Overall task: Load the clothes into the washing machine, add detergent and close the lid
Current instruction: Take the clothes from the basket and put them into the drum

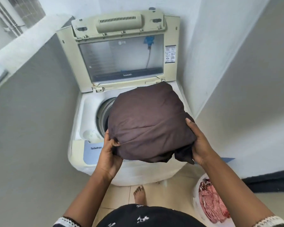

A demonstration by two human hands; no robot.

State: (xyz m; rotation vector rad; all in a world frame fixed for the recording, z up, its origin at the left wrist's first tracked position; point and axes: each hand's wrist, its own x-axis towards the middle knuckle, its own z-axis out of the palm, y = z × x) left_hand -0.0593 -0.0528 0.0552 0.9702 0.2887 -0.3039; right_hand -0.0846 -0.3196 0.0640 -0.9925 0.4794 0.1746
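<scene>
Pale-walled laundry nook: a soft, light dark bundle (152, 123) is held over the washing machine (88, 102), gripped at opposite edges by left hand (109, 154) and right hand (198, 143); fabric would sag if pinched singly.

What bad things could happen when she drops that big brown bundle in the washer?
1. The bundle looks about as wide as the drum opening, so it might catch on the rim instead of dropping in.
2. The left hand and right hand grip only its near edge, and a loose flap hangs below, so it could slip or unfold outside the tub.
3. The lid stands upright just behind; pushing the bundle back might knock it.
</scene>
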